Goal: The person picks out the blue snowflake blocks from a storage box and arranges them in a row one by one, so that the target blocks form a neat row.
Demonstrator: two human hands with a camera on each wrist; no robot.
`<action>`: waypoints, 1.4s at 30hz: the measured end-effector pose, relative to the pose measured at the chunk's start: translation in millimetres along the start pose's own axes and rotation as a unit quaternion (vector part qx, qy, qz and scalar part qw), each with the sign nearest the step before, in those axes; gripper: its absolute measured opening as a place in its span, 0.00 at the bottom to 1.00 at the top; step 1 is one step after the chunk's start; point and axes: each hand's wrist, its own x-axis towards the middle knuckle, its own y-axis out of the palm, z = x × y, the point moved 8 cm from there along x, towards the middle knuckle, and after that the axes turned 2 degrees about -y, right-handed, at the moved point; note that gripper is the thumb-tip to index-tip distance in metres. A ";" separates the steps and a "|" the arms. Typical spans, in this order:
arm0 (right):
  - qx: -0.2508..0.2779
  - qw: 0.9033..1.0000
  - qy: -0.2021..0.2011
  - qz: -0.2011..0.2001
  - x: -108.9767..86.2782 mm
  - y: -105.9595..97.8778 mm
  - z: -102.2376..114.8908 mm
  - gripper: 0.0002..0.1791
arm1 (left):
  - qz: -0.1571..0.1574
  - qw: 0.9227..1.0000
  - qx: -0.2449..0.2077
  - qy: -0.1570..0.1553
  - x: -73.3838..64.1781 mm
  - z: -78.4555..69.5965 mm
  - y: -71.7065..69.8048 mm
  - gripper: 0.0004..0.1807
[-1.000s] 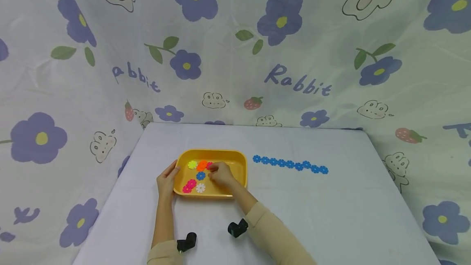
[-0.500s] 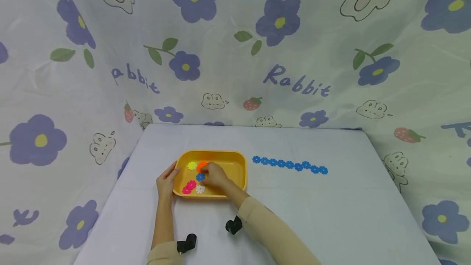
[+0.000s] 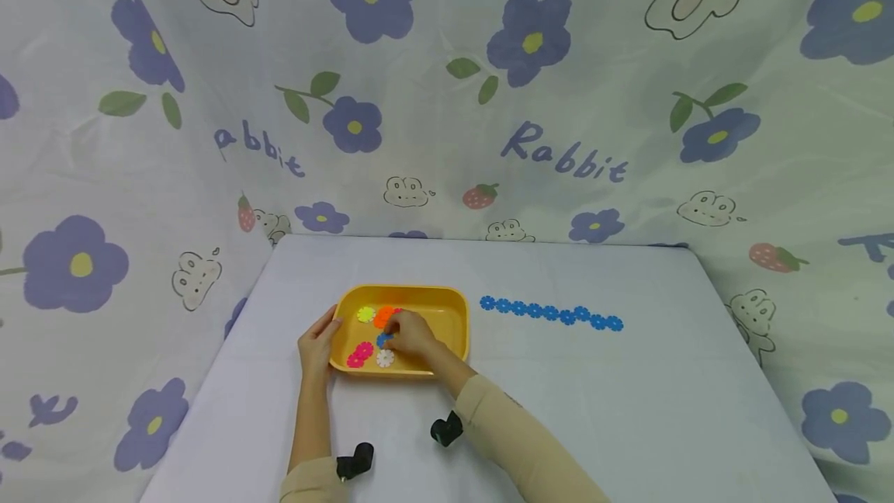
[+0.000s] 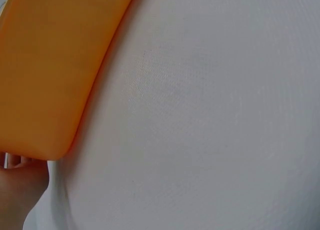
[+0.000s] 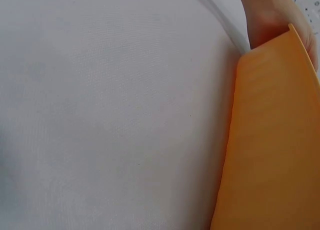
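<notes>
In the head view, a shallow yellow tray (image 3: pixel 457 324) stands on the table. My left hand (image 3: pixel 317 344) grips its left end, with the thumb at the rim. My right hand (image 3: pixel 412 334) is inside the tray, thumb and index finger pinching a blue snowflake disc (image 3: pixel 382 340), partly covered by the fingers. Around it lie a yellow-green disc (image 3: pixel 366 314), orange discs (image 3: pixel 382 317), pink discs (image 3: pixel 360 354) and a white disc (image 3: pixel 385 359). Another pink disc shows just behind the right fingers. Both wrist views show the tray's outer wall (image 4: pixel 50 64), not its contents.
A joined row of several blue snowflake discs (image 3: pixel 551 313) lies on the white tablecloth (image 3: pixel 594 402), right of the tray. A patterned cloth (image 3: pixel 447 99) hangs behind and at the sides. Black wrist cameras (image 3: pixel 355 461) stick out from both sleeves.
My right hand has moved left and slightly forward inside the tray, from the pink disc to the blue one. The blue and white discs have shifted slightly right. My left hand stays at the tray.
</notes>
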 end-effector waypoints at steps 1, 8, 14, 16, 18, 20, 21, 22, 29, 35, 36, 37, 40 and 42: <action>0.004 1.000 -0.001 0.000 -0.5 -0.1 0.4 0.09 | 0.000 1.000 0.002 0.000 -0.3 -0.2 -0.1 0.26; 0.006 1.000 -0.003 0.017 -2.7 2.1 1.9 0.14 | -0.007 1.000 0.001 -0.001 -0.6 0.5 -1.4 0.25; 0.064 0.998 -0.006 0.000 -5.0 -3.1 1.3 0.05 | 0.003 1.000 -0.004 -0.002 -1.9 -0.4 1.4 0.25; 0.114 0.993 0.003 -0.013 -7.6 -8.7 0.6 0.05 | 0.006 1.000 -0.004 -0.002 -2.0 -1.4 2.8 0.25; 0.164 0.986 0.017 -0.026 -11.3 -14.4 -1.3 0.05 | 0.009 1.000 -0.003 0.000 -2.1 -2.2 4.0 0.25; 0.228 0.973 0.024 -0.040 -13.8 -19.2 -4.4 0.08 | 0.005 1.000 -0.004 -0.001 -1.5 -1.5 3.4 0.25; 0.257 0.965 0.027 -0.045 -15.5 -21.9 -6.4 0.10 | 0.002 1.000 -0.005 -0.003 -1.5 -1.0 3.0 0.25; 0.280 0.958 0.031 -0.050 -17.4 -24.4 -9.0 0.13 | 0.001 1.000 -0.005 -0.003 -1.4 -0.8 2.7 0.25; 0.316 0.945 0.055 -0.061 -36.9 -48.4 -22.7 0.21 | -0.002 1.000 -0.007 -0.007 -1.6 -1.1 1.8 0.25; 0.290 0.954 0.033 -0.072 -55.5 -71.0 -20.9 0.25 | -0.005 1.000 -0.011 0.000 -0.5 -3.2 0.5 0.25; 0.285 0.955 0.026 -0.080 -60.0 -77.6 -17.8 0.25 | -0.007 1.000 -0.014 0.001 -0.3 -3.0 0.0 0.25; 0.282 0.955 0.019 -0.088 -64.9 -84.5 -14.6 0.25 | -0.008 1.000 -0.014 0.001 -0.3 -2.9 -0.2 0.25; 0.277 0.955 -0.004 -0.105 -81.0 -105.9 -5.0 0.23 | -0.009 1.000 -0.017 0.002 -0.5 -2.7 -0.3 0.25; 0.275 0.955 -0.013 -0.113 -90.6 -117.7 -5.1 0.23 | -0.009 1.000 -0.018 0.003 -0.6 -2.7 0.0 0.24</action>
